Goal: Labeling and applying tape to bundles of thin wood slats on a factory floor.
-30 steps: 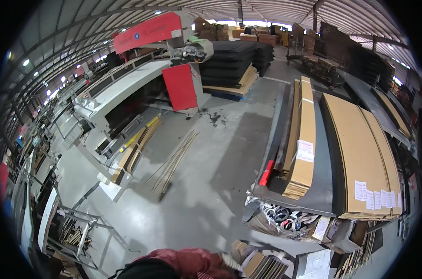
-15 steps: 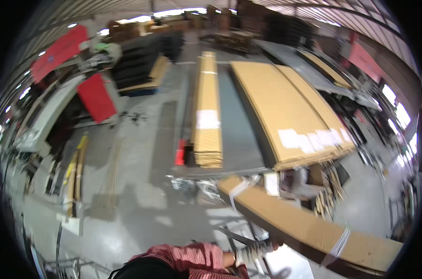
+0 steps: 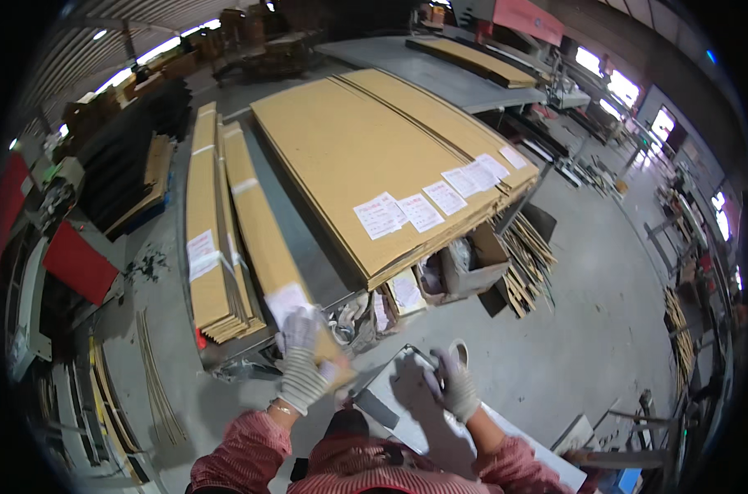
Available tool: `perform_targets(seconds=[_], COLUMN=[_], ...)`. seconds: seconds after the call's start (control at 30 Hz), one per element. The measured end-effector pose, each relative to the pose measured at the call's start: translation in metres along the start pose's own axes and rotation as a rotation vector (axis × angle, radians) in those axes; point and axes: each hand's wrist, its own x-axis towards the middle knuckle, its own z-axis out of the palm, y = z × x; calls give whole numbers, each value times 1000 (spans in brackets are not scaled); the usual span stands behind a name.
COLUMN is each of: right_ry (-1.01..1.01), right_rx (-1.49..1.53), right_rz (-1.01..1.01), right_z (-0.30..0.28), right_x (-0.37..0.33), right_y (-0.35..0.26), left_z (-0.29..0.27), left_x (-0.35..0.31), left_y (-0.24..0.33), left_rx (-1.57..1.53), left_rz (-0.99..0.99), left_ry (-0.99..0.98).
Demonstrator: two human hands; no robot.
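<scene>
My left hand point(image 3: 302, 354), in a pale knitted glove, lies with fingers stretched over the near end of a long, narrow cardboard package point(image 3: 257, 206). A white paper label point(image 3: 286, 301) is under its fingertips. The package rests on a dark table point(image 3: 312, 239) beside a bundle of similar long cardboard packs point(image 3: 205, 284). My right hand point(image 3: 456, 385), gloved too, is raised over a white panel point(image 3: 493, 436) with its fingers curled. A pale ring, apparently a roll of tape point(image 3: 462, 351), shows at its fingers.
Wide, flat cardboard packages point(image 3: 341, 140) with paper labels are stacked on the table's right side. Below stand an open carton point(image 3: 477, 276) and several thin strips point(image 3: 526, 263). A red panel point(image 3: 81, 262) stands at the left; long strips point(image 3: 156, 379) lie on the floor.
The long package, earlier sticking out to the right off the table's front, now lies on the table beside the bundle. My view has turned right, and both hands have come into sight.
</scene>
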Motion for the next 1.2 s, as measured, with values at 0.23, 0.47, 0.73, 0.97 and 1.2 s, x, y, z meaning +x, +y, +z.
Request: perform_targets(seconds=[0.23, 0.47, 0.73, 0.97, 1.2], right_ry=[-385, -362, -447, 64, -59], right_rx=[387, 198, 149, 778, 1628], right_rz=[500, 484, 459, 422, 704], right_z=[71, 23, -17, 20, 69], right_x=[68, 126, 120, 117, 225], right_y=[103, 111, 129, 116, 24], left_z=[-3, 65, 81, 117, 144], left_x=[118, 228, 247, 267, 254], left_y=[-56, -3, 30, -2, -48], left_rx=[649, 314, 339, -293, -976], left_rz=[6, 288, 139, -47, -719], left_ry=[-97, -95, -204, 54, 120])
